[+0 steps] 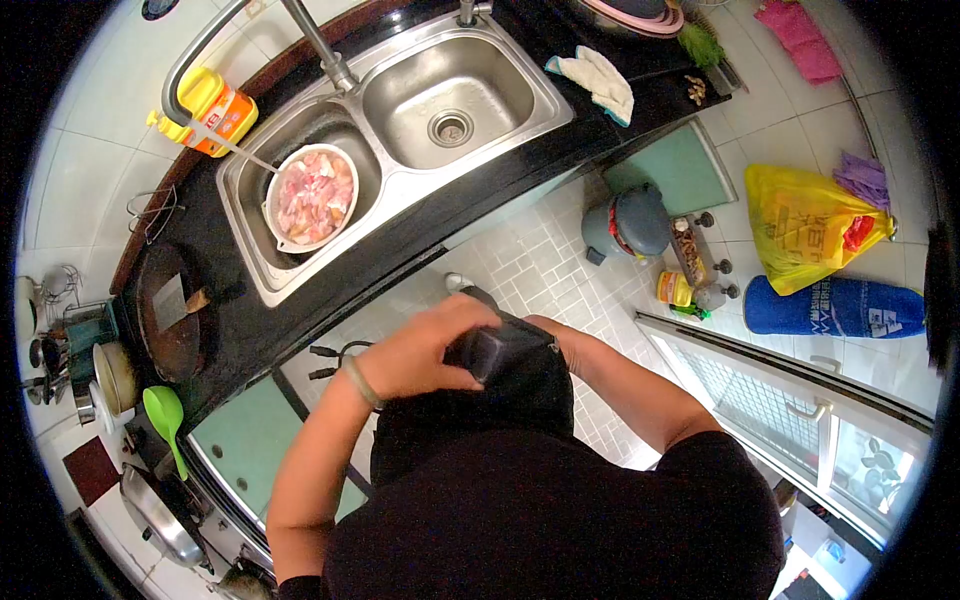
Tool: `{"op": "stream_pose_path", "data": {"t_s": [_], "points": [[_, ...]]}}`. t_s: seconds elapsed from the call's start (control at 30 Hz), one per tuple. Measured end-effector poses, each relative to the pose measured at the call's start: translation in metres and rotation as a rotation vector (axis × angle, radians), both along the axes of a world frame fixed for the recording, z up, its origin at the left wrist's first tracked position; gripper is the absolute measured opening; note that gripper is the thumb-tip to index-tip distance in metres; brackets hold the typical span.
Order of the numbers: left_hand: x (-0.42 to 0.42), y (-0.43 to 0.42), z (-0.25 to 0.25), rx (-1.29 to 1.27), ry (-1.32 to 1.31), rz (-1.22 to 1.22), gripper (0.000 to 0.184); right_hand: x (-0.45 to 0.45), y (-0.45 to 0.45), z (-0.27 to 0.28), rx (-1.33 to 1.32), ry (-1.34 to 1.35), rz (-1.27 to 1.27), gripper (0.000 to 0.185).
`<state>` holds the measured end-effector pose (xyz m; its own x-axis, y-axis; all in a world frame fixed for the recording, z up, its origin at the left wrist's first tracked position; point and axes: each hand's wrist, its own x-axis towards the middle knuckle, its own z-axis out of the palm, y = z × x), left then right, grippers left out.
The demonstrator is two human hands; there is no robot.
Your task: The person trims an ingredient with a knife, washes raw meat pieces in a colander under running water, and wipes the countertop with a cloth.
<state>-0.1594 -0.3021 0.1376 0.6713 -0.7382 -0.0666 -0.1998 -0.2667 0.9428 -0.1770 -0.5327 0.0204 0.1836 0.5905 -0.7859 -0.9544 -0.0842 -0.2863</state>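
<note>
My left hand, with a band at its wrist, is closed around a dark, box-shaped device in front of my waist. A black fabric bag or pocket lies against the device. At that fabric's right edge is my right hand, its fingers hidden behind the fabric. Black cables hang beside my left wrist. In the left sink basin sits a white bowl full of cut raw meat. A thin stream of water runs from the faucet toward the bowl's rim.
A yellow jug stands behind the sink. A white cloth lies right of it; a pan and green spoon are at left. On the floor side are a grey bin and yellow bag.
</note>
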Motion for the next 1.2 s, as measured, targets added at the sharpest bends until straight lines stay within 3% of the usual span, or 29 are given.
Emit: {"op": "stream_pose_path", "data": {"t_s": [0.13, 0.17, 0.23, 0.37, 0.43, 0.57, 0.63, 0.67, 0.73, 0.8, 1.03, 1.2], "points": [[0.007, 0.006, -0.022, 0.04, 0.023, 0.183, 0.051, 0.001, -0.004, -0.01, 0.066, -0.057, -0.042, 0.023], [0.01, 0.005, -0.021, 0.048, 0.192, 0.193, 0.05, 0.004, -0.002, -0.002, 0.065, -0.058, -0.044, 0.023], [0.009, 0.007, -0.029, -0.003, 0.278, 0.201, 0.047, 0.01, 0.003, 0.022, -0.06, -0.122, 0.017, 0.024], [0.005, 0.006, -0.031, -0.135, 0.414, 0.278, 0.043, -0.002, 0.003, 0.005, -0.071, -0.112, -0.031, 0.029], [0.005, 0.006, -0.028, -0.114, 0.542, 0.355, 0.038, -0.002, -0.002, 0.036, -0.025, -0.044, -0.183, 0.042], [0.003, 0.006, -0.035, 0.057, 0.494, 0.396, 0.037, 0.001, -0.01, 0.057, 0.159, -0.038, -0.221, 0.06], [0.004, 0.004, -0.04, 0.146, 0.424, 0.483, 0.045, 0.006, -0.007, 0.064, 0.084, -0.536, 0.158, 0.079], [0.006, 0.003, -0.037, 0.143, 0.423, 0.479, 0.045, 0.007, -0.002, 0.07, 0.027, -0.589, 0.262, 0.084], [0.008, 0.001, -0.028, 0.086, 0.68, 0.563, 0.054, 0.005, 0.003, 0.08, -0.017, -0.639, 0.31, 0.088], [0.008, 0.0, -0.027, 0.049, 0.717, 0.6, 0.055, 0.006, 0.005, 0.089, -0.088, -0.696, 0.407, 0.095], [0.012, 0.004, -0.032, 0.043, 0.825, 0.618, 0.056, 0.004, -0.008, 0.073, 0.086, -0.719, 0.393, 0.096], [0.006, 0.003, -0.032, -0.008, 0.81, 0.628, 0.048, 0.002, -0.011, 0.065, 0.257, -0.51, 0.19, 0.093]]}}
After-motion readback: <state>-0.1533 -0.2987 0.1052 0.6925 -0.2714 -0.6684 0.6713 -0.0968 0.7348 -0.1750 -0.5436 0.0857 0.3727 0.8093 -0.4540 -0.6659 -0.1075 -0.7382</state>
